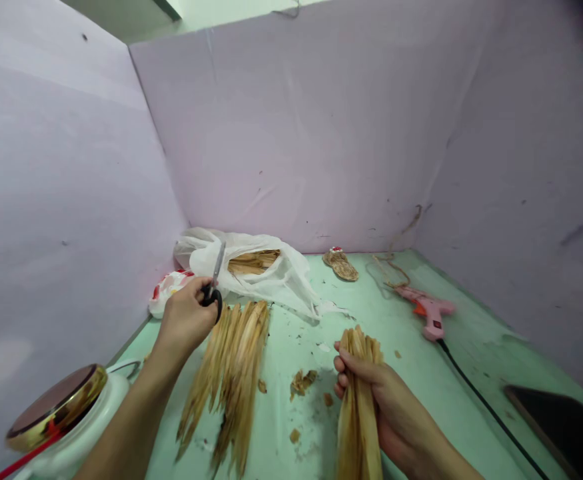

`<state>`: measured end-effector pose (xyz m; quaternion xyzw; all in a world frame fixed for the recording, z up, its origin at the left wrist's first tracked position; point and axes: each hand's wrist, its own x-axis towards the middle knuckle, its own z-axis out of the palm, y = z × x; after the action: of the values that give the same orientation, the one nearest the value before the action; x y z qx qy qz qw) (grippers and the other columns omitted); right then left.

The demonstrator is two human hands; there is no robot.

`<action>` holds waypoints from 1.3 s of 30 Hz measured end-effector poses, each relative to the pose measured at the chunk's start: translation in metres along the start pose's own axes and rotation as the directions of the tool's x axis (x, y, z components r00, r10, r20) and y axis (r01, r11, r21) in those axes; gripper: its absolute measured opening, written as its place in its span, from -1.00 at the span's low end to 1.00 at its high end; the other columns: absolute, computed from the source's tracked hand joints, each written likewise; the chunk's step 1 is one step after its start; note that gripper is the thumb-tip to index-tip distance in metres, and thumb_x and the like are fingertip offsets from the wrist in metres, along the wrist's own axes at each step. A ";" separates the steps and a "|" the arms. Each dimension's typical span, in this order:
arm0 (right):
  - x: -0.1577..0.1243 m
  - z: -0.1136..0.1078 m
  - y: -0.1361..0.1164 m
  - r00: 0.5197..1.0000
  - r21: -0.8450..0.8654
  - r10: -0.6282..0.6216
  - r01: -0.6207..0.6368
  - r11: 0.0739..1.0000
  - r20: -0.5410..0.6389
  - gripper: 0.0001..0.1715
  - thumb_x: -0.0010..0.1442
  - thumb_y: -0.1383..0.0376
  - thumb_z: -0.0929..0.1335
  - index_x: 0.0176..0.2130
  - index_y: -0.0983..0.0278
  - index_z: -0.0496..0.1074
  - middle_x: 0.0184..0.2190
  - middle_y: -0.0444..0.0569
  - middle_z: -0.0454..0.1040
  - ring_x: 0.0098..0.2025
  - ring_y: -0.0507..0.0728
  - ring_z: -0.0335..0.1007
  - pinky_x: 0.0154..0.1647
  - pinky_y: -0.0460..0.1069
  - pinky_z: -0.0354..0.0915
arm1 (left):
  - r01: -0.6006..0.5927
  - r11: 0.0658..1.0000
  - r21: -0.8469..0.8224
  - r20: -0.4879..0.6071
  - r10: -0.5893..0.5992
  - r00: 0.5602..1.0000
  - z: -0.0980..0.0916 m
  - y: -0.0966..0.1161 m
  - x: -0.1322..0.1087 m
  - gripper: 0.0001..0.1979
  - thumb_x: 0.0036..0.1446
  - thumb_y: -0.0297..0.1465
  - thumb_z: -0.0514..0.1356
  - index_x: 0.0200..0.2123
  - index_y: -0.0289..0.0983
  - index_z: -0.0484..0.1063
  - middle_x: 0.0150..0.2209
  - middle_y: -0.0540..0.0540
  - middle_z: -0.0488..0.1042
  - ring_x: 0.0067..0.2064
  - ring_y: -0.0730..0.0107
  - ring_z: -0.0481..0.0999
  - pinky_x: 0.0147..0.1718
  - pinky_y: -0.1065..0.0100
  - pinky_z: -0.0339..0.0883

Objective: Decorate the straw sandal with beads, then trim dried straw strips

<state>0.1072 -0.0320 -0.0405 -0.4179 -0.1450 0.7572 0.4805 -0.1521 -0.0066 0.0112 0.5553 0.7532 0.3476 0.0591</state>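
My left hand (pixel 191 312) grips a pair of scissors (pixel 214 287) by the black handles, blades pointing up and away. Below it, bundles of dried straw-coloured leaf strips (pixel 244 360) lie spread on the green table. Closed around another bundle of dried leaf strips (pixel 358 407) is my right hand (pixel 366 380), thumb across the front; the trimmed ends point away from me. Between the hands, small cut leaf scraps (pixel 302 383) are scattered on the table.
Behind lies a white plastic bag (pixel 291 280) with more dried strips inside. At right are a pink glue gun (pixel 431 313) with a black cord and a dark flat device (pixel 561 427). A small woven piece (pixel 342 265) sits at the back; a gold-rimmed round object (pixel 58 407) stands front left.
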 end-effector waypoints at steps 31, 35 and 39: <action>-0.010 0.001 0.003 0.995 -0.087 -0.059 0.066 0.994 0.079 -0.79 -0.05 0.36 0.44 -0.33 0.37 0.42 -0.61 -0.17 0.37 -0.63 -0.07 0.22 -0.56 -0.14 0.29 | 0.064 0.979 0.193 0.051 -0.075 0.996 0.029 -0.014 0.004 -0.80 -0.10 -0.41 0.15 -0.33 -0.25 0.46 -0.36 -0.12 0.53 -0.27 0.19 0.48 -0.35 0.33 0.26; -0.009 0.000 0.001 0.995 -0.069 -0.035 0.041 0.997 0.090 -0.75 -0.11 0.34 0.47 -0.36 0.37 0.44 -0.62 -0.17 0.37 -0.63 -0.06 0.22 -0.56 -0.13 0.30 | 0.059 0.998 -0.012 -0.021 -0.059 0.998 -0.005 0.006 -0.004 -0.63 -0.20 -0.42 0.13 -0.21 -0.27 0.41 -0.39 -0.06 0.52 -0.37 0.32 0.48 -0.43 0.42 0.26; -0.009 0.000 0.000 0.988 -0.105 -0.061 0.077 0.991 0.144 -0.72 -0.19 0.29 0.51 -0.47 0.33 0.41 -0.64 -0.20 0.35 -0.59 -0.02 0.28 -0.49 -0.11 0.31 | 0.121 0.896 -0.427 0.038 -0.116 0.993 -0.013 0.036 -0.027 -0.53 -0.25 -0.37 0.18 -0.15 -0.30 0.33 -0.59 0.06 0.42 -0.60 0.50 0.35 -0.68 0.53 0.08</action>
<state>0.1093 -0.0395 -0.0360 -0.3843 -0.2346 0.7584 0.4713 -0.1195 -0.0316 0.0342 0.4841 0.6904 0.4970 0.2050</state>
